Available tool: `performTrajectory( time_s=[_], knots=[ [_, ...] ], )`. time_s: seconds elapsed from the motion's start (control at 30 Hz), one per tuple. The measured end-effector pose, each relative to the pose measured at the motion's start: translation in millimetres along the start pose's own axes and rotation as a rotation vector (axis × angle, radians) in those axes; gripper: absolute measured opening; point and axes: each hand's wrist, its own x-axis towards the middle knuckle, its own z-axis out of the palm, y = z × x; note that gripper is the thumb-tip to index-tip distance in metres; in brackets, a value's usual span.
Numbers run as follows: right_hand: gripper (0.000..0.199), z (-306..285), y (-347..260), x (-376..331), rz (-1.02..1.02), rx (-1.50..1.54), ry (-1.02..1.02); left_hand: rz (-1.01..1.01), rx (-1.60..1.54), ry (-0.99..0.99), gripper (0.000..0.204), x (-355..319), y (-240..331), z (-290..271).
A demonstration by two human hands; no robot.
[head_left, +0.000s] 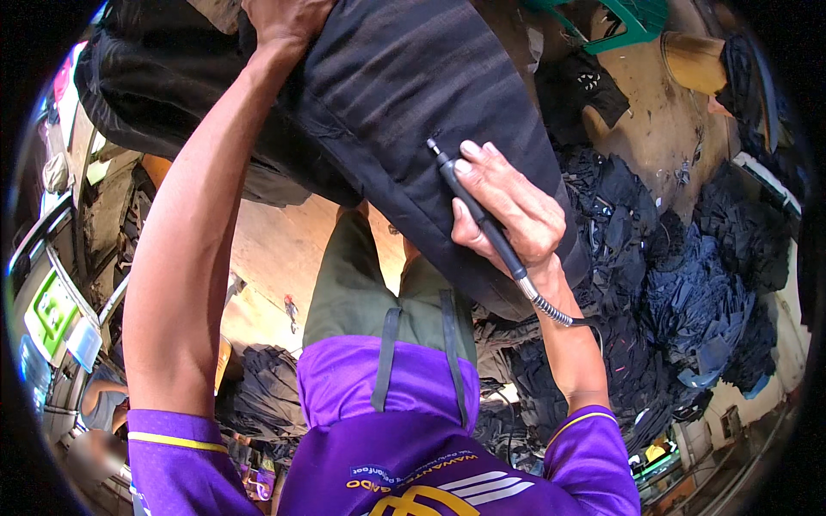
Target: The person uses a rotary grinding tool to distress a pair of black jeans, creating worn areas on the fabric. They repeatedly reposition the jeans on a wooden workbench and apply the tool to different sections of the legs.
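Note:
My right hand (520,206) is wrapped around a black pen-shaped rotary tool (483,215). The tool has a thin metal tip, and a spring sleeve and cord trail from its back end past my wrist. Its tip is at the surface of a dark garment (404,77) with a long seam, which looks like a trouser leg; whether it touches, I cannot tell. Farther up, my left hand (288,17) lies against the same dark cloth. The top edge of the view cuts off its fingers.
Heaps of dark garments (697,275) lie on the floor to the right. A green plastic stool (619,26) stands at the far right. To the left, a person (105,400) sits near a green-framed object (52,314). Brown flooring (267,258) shows beside my legs.

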Motion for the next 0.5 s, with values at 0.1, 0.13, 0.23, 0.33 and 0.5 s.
performTrajectory(
  time_s=[0.1,0.13,0.23,0.33,0.5],
  knots=[
    [0.032,1,0,-1,0.062,-0.053,0.061,-0.017,-0.022,-0.013,0.03,-1,0,0],
    [0.032,2,2,0,0.064,-0.053,0.061,-0.026,-0.031,-0.016,0.03,0,0,0],
    [0.034,5,10,4,0.05,-0.03,0.039,0.038,0.009,0.016,0.03,5,-5,6],
    [0.034,7,13,5,0.041,-0.048,0.049,0.007,0.007,-0.001,0.029,8,-8,7],
    [0.034,5,12,4,0.064,-0.063,0.071,0.004,-0.042,-0.011,0.029,8,-8,7]
  ],
)
